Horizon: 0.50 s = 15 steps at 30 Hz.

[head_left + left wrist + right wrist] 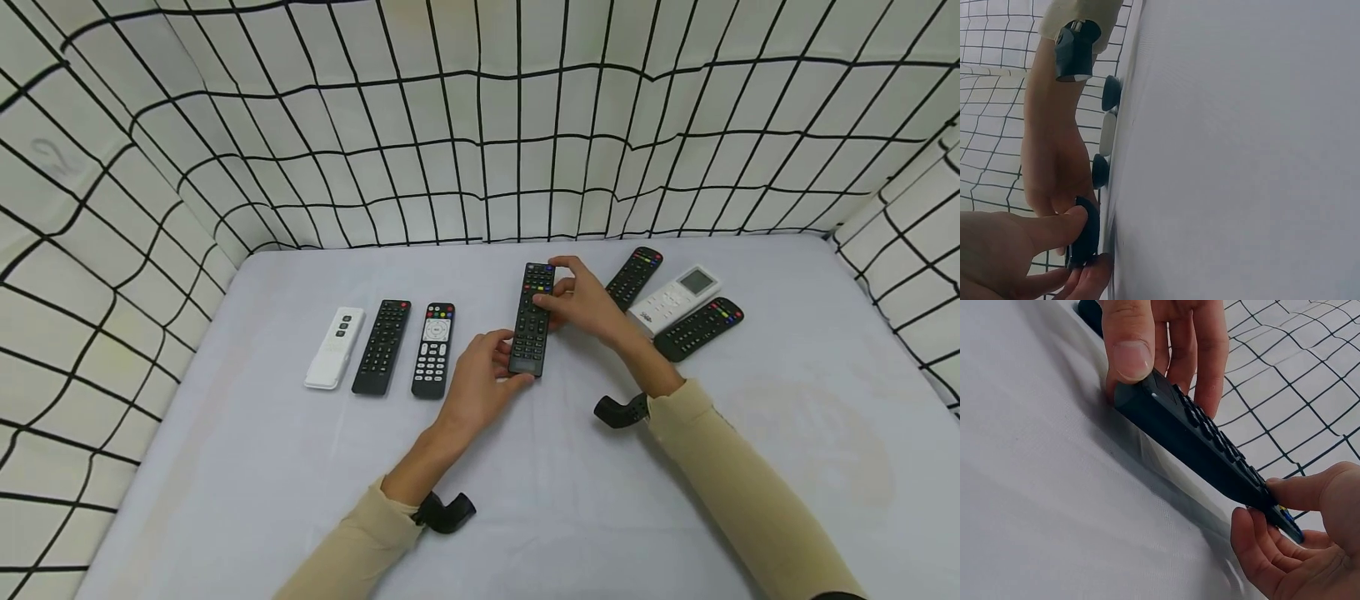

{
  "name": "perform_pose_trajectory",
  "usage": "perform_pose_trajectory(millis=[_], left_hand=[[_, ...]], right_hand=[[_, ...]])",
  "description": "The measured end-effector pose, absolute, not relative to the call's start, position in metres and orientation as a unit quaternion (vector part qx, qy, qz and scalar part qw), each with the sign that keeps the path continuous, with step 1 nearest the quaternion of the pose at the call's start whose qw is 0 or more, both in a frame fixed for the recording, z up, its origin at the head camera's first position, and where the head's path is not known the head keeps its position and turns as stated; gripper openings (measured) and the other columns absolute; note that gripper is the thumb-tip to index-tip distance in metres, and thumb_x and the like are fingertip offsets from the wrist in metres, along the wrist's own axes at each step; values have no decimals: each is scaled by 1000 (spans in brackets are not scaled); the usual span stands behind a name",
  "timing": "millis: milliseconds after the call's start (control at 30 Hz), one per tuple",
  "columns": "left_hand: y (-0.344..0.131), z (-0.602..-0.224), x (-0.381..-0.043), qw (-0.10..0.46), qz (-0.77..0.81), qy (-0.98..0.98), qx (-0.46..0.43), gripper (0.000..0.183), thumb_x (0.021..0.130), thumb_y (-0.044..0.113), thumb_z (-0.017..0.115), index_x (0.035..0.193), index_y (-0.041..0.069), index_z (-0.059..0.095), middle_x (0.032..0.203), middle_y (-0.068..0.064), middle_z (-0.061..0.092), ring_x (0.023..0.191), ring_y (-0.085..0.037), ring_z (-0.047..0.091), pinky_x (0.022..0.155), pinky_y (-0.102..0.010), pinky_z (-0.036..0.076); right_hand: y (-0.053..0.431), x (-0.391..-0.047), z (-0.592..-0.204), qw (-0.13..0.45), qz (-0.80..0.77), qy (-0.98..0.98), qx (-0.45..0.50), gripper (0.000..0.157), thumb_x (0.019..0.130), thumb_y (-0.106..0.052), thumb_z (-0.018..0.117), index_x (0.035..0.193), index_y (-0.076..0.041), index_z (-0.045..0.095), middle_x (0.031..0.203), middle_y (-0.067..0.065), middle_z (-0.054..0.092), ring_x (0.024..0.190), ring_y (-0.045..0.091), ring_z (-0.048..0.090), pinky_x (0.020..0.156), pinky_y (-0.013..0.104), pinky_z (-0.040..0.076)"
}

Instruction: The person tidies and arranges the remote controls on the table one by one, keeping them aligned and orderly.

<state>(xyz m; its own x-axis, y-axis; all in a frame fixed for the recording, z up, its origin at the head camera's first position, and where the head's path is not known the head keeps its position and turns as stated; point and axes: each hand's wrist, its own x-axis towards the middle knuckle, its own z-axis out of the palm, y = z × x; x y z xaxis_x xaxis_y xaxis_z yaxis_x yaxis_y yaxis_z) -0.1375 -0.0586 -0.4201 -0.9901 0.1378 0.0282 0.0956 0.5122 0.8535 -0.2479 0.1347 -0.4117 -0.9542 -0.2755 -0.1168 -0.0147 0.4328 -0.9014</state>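
A long black remote control [531, 321] is held between both hands, slightly raised off the white cloth in the right wrist view. My left hand [482, 379] grips its near end, thumb on the bottom edge and fingers along the left side. At the far end, my right hand [581, 302] pinches it with the thumb on the button face and fingers beneath, plain in the right wrist view, where that hand [1310, 531] sits at lower right. The left wrist view catches the remote [1087, 234] edge-on, with part of its underside hidden by fingers.
Left of the hands lie a white remote [335, 347], a black remote [382, 347] and a black remote with white buttons [432, 350]. To the right lie a black remote [636, 273], a white remote with a screen [675, 297] and another black remote [699, 328]. Black netting [480, 137] surrounds the table.
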Motion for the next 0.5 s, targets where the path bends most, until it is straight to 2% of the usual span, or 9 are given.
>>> perform_pose_trajectory(millis=[333, 500], left_hand=[[-64, -418, -129, 13, 479, 876, 53, 67, 80, 3, 88, 140, -1, 58, 117, -18, 63, 102, -26, 69, 84, -27, 62], [-67, -417, -125, 11, 486, 872, 54, 67, 80, 1, 88, 140, -2, 57, 118, -19, 63, 102, -27, 70, 83, -26, 62]], right_hand=[[129, -243, -413, 131, -541, 825, -96, 73, 99, -15, 71, 159, -7, 32, 111, 23, 69, 70, 13, 70, 71, 25, 58], [125, -240, -412, 138, -564, 809, -90, 72, 98, -11, 72, 159, -5, 33, 119, 25, 62, 73, 14, 70, 72, 30, 63]])
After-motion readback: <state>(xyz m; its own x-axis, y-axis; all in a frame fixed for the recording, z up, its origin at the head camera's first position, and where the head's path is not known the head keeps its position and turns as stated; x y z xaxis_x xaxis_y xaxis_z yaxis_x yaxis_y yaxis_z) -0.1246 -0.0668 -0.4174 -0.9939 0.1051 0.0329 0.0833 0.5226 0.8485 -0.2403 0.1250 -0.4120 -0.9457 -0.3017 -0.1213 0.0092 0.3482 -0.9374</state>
